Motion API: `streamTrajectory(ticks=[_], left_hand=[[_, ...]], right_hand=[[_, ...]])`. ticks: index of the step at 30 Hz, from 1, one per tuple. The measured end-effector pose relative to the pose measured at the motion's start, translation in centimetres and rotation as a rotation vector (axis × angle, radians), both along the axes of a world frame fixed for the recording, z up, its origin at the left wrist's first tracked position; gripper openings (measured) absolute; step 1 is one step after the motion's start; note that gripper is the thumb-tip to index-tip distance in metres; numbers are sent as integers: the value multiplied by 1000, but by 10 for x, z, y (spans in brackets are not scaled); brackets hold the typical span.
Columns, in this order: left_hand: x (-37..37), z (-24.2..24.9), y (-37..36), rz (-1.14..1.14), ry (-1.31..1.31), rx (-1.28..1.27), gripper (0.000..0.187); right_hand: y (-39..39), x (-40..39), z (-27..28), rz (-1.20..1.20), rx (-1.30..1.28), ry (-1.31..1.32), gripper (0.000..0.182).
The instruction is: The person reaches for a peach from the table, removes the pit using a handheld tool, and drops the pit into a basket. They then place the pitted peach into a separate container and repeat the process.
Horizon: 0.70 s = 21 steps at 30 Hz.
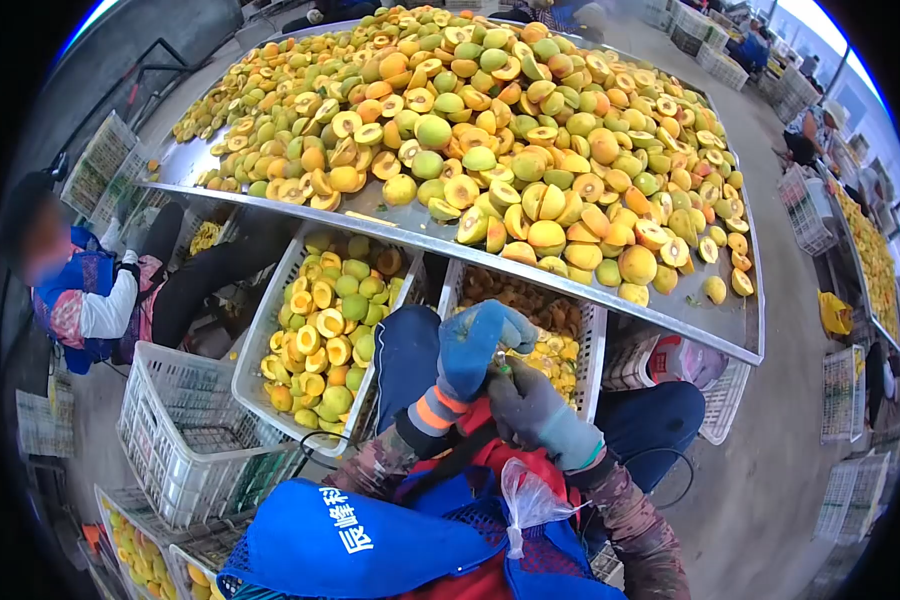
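Observation:
My left hand (pixel 478 345), in a blue glove with an orange-striped cuff, is closed with its fingers bent towards my right hand. My right hand (pixel 532 402), in a dark grey glove, is closed too and meets the left one above my lap. Something small and partly greenish (pixel 503 366) shows between the fingertips; the gloves hide most of it, so its kind cannot be told. Just beyond my hands stands a white crate (pixel 592 365) with yellow fruit pieces and brownish bits in it. A second white crate (pixel 255 375), holding peach-like fruit halves, stands to the left.
A metal table (pixel 740 325) heaped with halved yellow-green fruit (pixel 530 130) spans the space ahead, its edge above the crates. An upright crate (pixel 175 430) stands at left, near a seated co-worker (pixel 95 290). A pinkish bucket (pixel 685 362) is under the table's right side.

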<state>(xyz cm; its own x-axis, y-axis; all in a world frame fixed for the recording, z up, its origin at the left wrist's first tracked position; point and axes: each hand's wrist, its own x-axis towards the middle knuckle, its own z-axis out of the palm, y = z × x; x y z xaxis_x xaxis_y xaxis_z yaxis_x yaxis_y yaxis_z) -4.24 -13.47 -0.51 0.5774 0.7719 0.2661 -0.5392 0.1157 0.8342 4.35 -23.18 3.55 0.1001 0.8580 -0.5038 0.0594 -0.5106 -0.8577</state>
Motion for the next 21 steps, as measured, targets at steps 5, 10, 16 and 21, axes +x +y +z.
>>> streamTrajectory(ticks=[5, 10, 16, 21], left_hand=[[7, 2, 4, 69, 9, 97, 38], [-6, -4, 21, -166, -39, -145, 49], [-7, 4, 33, -277, 17, 14, 53], [-14, 13, 35, -164, 158, -524, 57]], right_hand=[[7, 2, -58, -15, 642, -752, 29], [14, 2, -34, 46, 250, -36, 32], [29, 1, 2, 188, -105, 3, 28], [41, 16, -28, 206, -143, 450, 24]])
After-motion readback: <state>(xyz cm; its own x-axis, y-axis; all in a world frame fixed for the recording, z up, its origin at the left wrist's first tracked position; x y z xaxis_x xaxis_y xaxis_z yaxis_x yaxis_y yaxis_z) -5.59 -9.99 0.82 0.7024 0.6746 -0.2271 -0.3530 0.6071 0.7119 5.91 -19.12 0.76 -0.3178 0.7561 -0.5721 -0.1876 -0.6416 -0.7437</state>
